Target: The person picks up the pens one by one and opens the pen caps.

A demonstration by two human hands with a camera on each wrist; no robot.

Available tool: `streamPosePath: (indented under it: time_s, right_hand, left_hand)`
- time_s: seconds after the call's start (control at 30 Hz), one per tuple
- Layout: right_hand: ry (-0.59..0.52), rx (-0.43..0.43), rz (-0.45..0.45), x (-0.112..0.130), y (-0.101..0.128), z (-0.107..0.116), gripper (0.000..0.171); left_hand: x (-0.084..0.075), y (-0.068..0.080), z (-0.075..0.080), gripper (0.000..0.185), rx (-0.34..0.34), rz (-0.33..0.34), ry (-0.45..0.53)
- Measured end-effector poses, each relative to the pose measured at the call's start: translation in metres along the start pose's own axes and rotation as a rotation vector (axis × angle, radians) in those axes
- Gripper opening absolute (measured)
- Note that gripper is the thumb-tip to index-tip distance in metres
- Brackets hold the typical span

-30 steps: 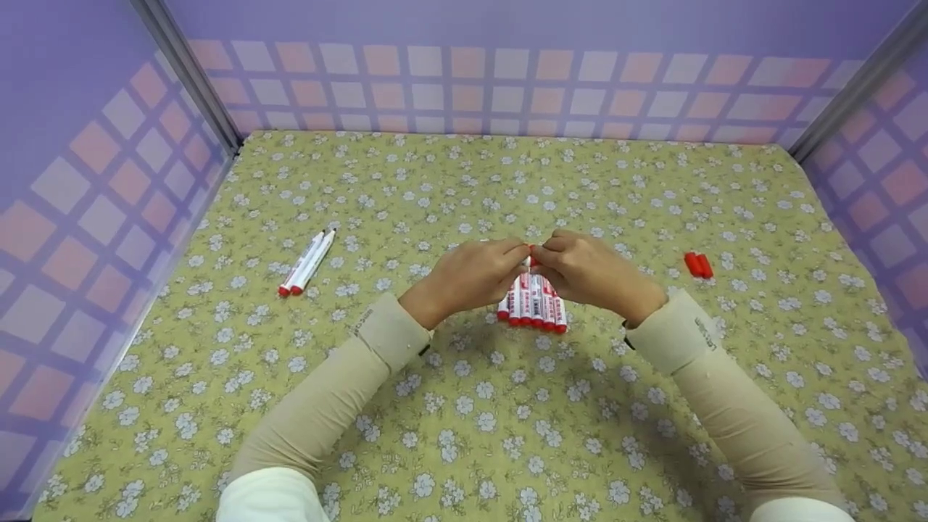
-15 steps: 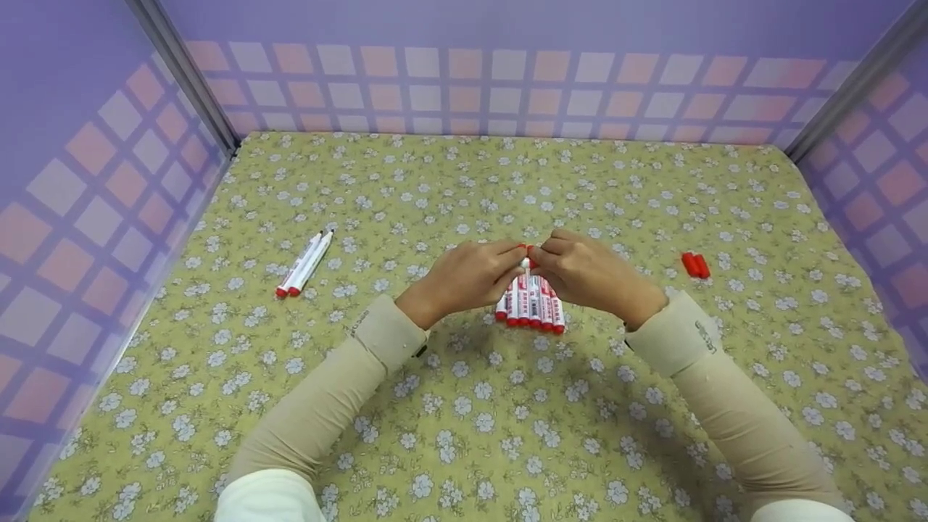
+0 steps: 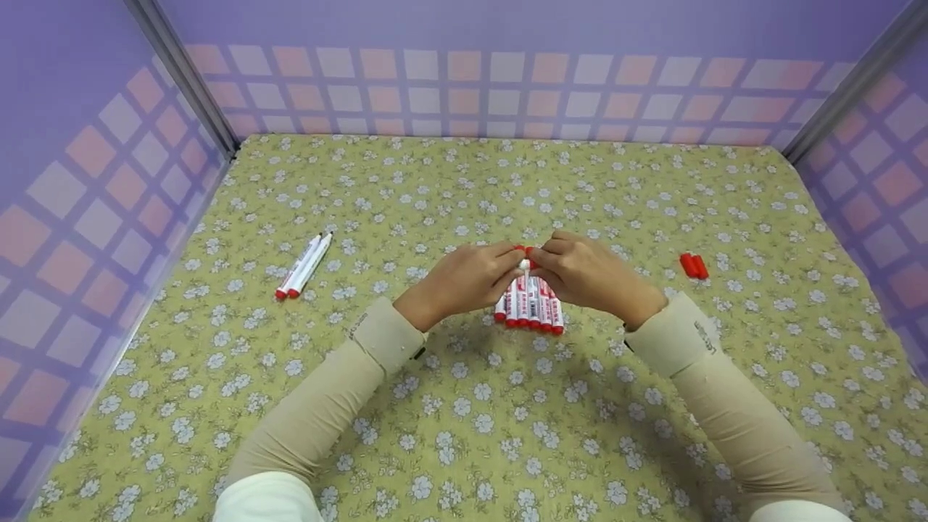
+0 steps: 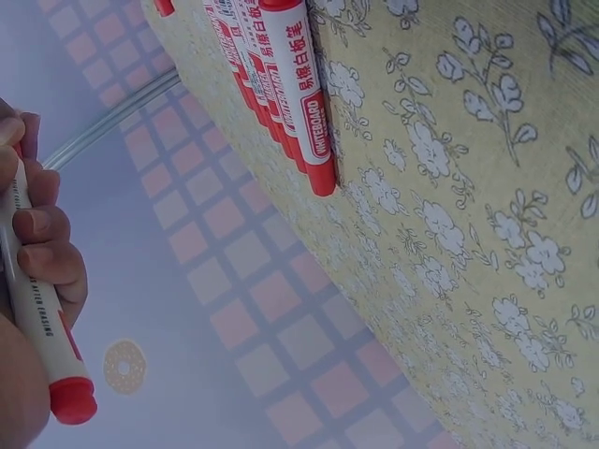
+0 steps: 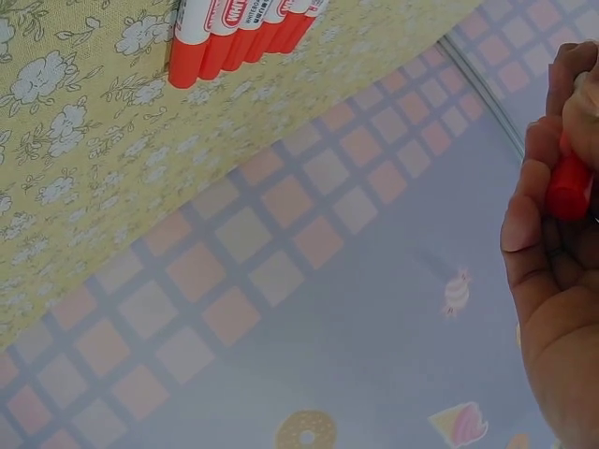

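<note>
While the left hand (image 3: 467, 279) grips the marker (image 4: 37, 318) by its white barrel, the right hand (image 3: 591, 274) pinches its red cap (image 5: 568, 187) — long axis running hand to hand, above the row of markers (image 3: 530, 312) at the tablecloth's (image 3: 464, 406) middle.

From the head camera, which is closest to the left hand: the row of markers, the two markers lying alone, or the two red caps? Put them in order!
1. Row of markers: just under the left hand.
2. Two lone markers: off to its left.
3. Two red caps: far right, past the right hand.
</note>
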State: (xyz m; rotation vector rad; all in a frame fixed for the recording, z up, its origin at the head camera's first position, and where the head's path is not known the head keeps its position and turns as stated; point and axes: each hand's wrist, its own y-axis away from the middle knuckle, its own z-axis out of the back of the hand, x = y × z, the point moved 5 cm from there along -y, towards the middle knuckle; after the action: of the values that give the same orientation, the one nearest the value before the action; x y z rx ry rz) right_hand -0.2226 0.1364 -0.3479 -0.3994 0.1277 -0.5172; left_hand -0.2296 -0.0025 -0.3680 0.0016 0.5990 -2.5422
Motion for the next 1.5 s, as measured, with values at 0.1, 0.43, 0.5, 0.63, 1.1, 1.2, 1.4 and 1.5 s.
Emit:
streamPosePath:
  time_s: [0.1, 0.43, 0.5, 0.63, 1.1, 1.2, 1.4, 1.5]
  right_hand:
    - [-0.004, 0.006, -0.014, -0.002, 0.0, 0.0, 0.013]
    - [-0.004, 0.045, -0.05, -0.005, 0.0, -0.001, 0.012]
    - [0.004, 0.048, -0.052, -0.005, 0.0, -0.001, 0.012]
    - [0.0, 0.044, -0.049, -0.004, 0.0, -0.001, 0.013]
    - [-0.013, 0.019, -0.021, -0.002, 0.0, -0.002, 0.012]
    - [-0.018, 0.014, -0.013, -0.003, 0.0, -0.003, 0.011]
    - [-0.012, 0.019, -0.003, -0.002, -0.001, -0.004, 0.008]
    - [-0.012, 0.03, -0.004, -0.002, -0.001, -0.005, 0.008]
  left_hand:
    - [0.002, 0.002, 0.0, 0.025, -0.001, 0.006, 0.004]
    - [0.011, 0.009, 0.003, 0.027, 0.015, 0.048, 0.004]
    - [0.014, 0.011, 0.004, 0.028, 0.01, 0.064, -0.004]
    - [0.021, 0.015, 0.004, 0.03, 0.012, 0.129, 0.003]
    - [0.062, 0.037, 0.009, 0.029, 0.002, 0.475, 0.295]
    - [0.075, 0.044, 0.01, 0.027, -0.007, 0.568, 0.379]
    - [0.098, 0.06, 0.013, 0.024, -0.005, 0.69, 0.454]
    - [0.107, 0.068, 0.017, 0.023, -0.026, 0.741, 0.491]
